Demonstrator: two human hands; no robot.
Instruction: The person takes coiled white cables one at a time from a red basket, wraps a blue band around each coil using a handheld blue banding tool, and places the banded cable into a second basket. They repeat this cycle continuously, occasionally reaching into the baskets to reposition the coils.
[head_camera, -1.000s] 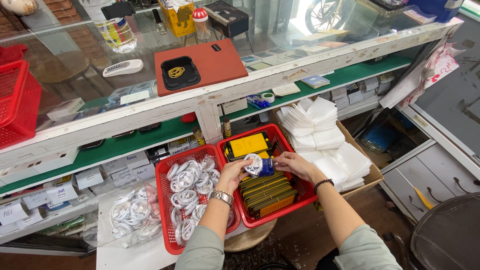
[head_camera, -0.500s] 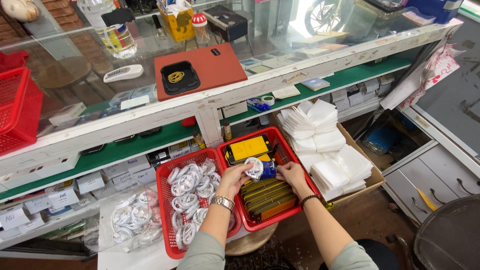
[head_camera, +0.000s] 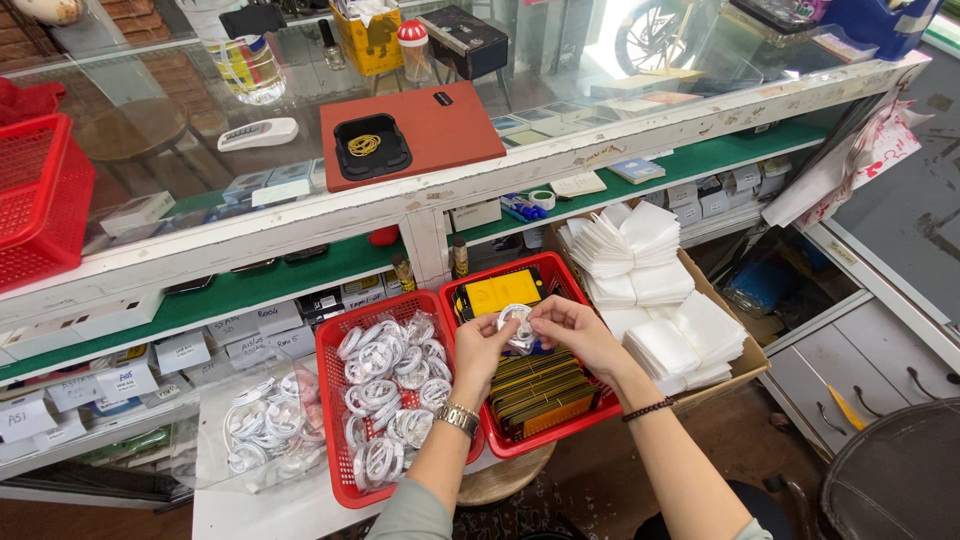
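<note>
My left hand (head_camera: 483, 348) and my right hand (head_camera: 565, 328) meet over two red baskets and both pinch one small coiled white cable in a clear bag (head_camera: 517, 325). The left red basket (head_camera: 334, 420) is full of several bagged white cable coils (head_camera: 385, 395). The right red basket (head_camera: 570, 433) holds stacked flat yellow-and-black packs (head_camera: 540, 390), with one yellow pack (head_camera: 495, 293) at its far end. A metal watch is on my left wrist and a dark bead band on my right.
A cardboard box (head_camera: 745, 350) of stacked white pouches stands to the right. A clear bag of more white coils (head_camera: 265, 430) lies at the left. Behind is a glass counter (head_camera: 560, 90) with green shelves, a red mat and a red crate (head_camera: 40, 195). Grey drawers (head_camera: 850, 380) are at the right.
Both hands have drawn slightly together around the coiled cable above the baskets. The view has shifted a little; the baskets have not moved.
</note>
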